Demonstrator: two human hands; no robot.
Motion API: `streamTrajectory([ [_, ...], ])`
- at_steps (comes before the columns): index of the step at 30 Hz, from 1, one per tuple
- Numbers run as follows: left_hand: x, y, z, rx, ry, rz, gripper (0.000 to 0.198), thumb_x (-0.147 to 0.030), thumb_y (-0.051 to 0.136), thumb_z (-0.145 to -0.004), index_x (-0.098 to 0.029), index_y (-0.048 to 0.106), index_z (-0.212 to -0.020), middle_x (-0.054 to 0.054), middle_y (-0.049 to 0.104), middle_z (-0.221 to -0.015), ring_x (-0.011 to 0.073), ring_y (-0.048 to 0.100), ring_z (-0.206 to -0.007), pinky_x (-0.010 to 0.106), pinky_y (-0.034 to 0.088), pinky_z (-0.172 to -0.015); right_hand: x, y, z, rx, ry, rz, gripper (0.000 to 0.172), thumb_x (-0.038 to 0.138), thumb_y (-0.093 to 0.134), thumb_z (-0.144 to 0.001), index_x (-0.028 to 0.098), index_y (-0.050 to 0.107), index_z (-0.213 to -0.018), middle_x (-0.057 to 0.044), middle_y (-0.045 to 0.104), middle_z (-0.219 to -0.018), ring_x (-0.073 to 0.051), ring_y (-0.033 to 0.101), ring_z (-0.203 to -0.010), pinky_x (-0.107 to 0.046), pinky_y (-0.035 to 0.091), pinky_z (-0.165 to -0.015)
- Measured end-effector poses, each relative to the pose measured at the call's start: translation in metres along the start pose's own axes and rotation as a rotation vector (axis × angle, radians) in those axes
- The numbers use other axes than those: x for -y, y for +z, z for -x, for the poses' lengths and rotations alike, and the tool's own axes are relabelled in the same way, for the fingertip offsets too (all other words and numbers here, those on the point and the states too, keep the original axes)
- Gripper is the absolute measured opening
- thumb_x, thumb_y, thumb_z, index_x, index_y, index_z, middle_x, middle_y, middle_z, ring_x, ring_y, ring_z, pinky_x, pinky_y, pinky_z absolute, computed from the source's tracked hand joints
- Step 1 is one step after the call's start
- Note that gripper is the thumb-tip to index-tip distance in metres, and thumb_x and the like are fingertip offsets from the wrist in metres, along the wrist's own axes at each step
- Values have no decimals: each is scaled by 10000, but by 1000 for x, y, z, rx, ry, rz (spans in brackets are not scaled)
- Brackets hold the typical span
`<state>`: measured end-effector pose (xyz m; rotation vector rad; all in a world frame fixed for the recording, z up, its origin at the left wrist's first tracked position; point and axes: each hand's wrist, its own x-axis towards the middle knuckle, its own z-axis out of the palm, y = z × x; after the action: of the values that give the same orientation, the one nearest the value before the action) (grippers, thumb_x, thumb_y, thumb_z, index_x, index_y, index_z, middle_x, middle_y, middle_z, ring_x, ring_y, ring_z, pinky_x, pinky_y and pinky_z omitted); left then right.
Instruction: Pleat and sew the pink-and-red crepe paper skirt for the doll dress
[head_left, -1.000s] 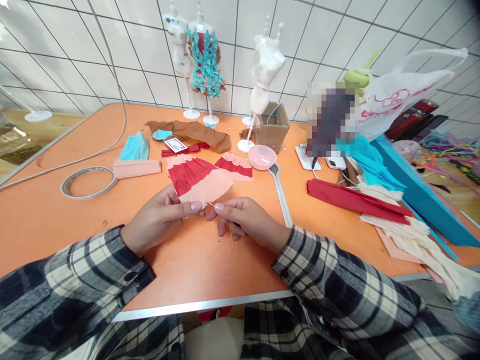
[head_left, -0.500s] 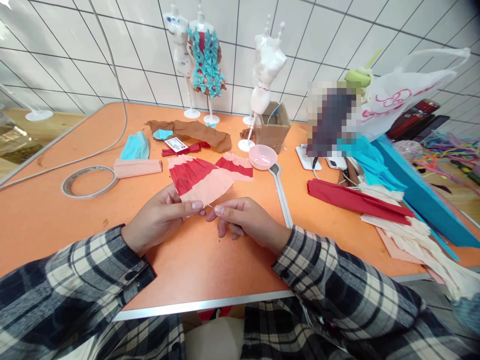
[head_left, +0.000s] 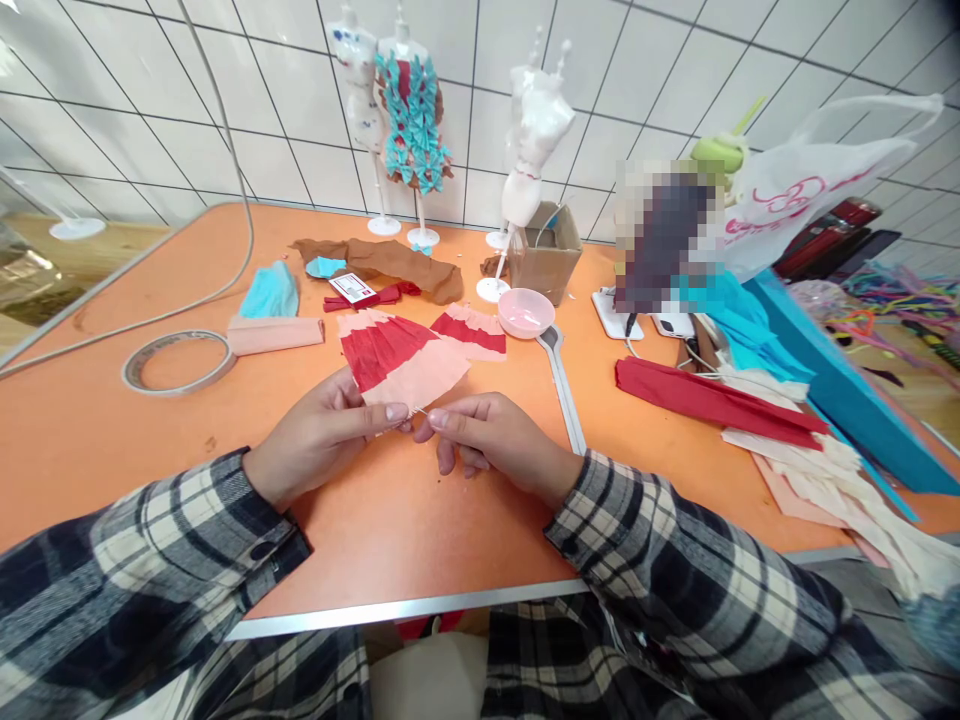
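My left hand (head_left: 315, 437) is closed on a gathered piece of pink and red crepe paper (head_left: 417, 373), thumb on top near its lower edge and the other fingers mostly hidden behind. My right hand (head_left: 504, 440) pinches a thin, pale needle (head_left: 422, 411) between thumb and forefinger; its tip meets the paper's lower edge beside my left thumb. Small pale puckers run along that edge. Just beyond lies a second pleated pink and red paper piece (head_left: 480, 336), partly covered by the held one.
A pink bowl (head_left: 526, 313), a grey-handled tool (head_left: 564, 390) and a tape roll (head_left: 139, 375) lie around my hands. Folded pink paper (head_left: 277, 336) and red paper (head_left: 712, 400) flank them. Dress-form mannequins (head_left: 529, 150) and a cardboard box (head_left: 546, 262) stand at the back.
Almost nothing differs. The held paper has tipped very slightly to the right, while both hands keep the same grip in nearly the same place.
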<state>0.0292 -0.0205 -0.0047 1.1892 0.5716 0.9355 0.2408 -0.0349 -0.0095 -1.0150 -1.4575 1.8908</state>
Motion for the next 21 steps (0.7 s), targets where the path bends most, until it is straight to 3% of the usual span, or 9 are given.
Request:
streamTrajectory([
  [21,-1,2,-1,-6,-9,-22,86,-194,780,-821,-137,715,-828,29,709,-751,156,649,-721,262,546,-705,-1,0,-1,-1,12,-7,381,505,634,-913,144,755,-931,16,638,-623,-54,404,-466,-197,387,-493],
])
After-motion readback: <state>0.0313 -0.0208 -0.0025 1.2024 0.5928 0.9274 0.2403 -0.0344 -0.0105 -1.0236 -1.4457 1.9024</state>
